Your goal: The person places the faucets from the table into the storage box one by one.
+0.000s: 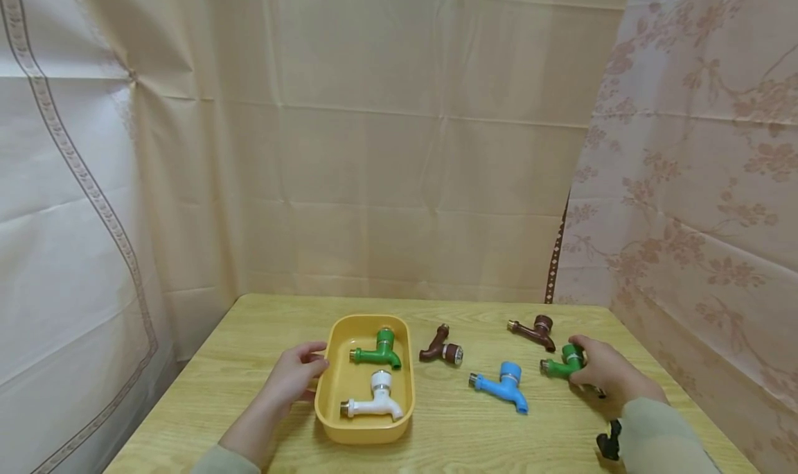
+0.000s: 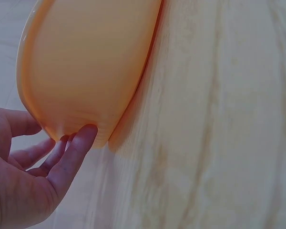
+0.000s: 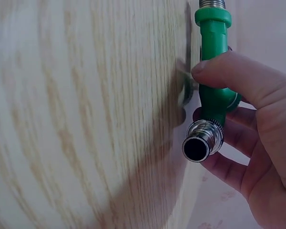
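Note:
My right hand grips a green tap at the right side of the table. In the right wrist view, the thumb lies across the tap's green body and the fingers are behind it, with its metal spout end towards the camera. My left hand is at the left side of a yellow tub, its relaxed fingertips touching the outer wall and rim. Inside the tub lie another green tap and a white tap.
Between tub and right hand lie a blue tap and a brown tap. A second brown tap is just beyond the held one. The wooden table ends at hanging cloths. A black wrist piece sits by the right sleeve.

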Demonstrator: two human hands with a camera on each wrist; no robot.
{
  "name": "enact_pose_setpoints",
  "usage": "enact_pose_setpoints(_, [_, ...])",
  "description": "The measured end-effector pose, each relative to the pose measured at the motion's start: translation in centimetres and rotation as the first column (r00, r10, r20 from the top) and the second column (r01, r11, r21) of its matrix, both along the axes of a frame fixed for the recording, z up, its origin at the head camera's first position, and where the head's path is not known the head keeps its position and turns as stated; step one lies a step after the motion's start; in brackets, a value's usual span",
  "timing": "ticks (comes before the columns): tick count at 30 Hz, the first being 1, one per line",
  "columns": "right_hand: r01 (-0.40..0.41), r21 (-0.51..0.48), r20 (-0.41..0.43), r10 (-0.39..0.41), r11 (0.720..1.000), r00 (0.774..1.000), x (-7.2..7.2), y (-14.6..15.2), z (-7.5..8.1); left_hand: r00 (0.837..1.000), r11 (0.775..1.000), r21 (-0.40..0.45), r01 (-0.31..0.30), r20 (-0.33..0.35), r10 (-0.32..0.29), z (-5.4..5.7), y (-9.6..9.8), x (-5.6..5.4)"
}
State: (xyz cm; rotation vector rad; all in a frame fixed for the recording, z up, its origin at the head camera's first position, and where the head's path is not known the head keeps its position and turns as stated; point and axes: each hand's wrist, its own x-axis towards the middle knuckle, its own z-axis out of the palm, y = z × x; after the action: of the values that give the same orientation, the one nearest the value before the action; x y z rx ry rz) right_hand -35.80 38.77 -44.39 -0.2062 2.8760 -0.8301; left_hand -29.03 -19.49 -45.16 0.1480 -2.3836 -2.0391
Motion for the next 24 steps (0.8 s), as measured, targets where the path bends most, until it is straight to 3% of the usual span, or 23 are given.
enact_pose_setpoints(24, [0.022, 0.042, -0.154, -0.016, 0.999, 0.988, -0.5, -0.5, 1.5, 1.000, 1.000, 0.014, 0.010, -0.016, -0.010, 0.0, -0.1, -0.1])
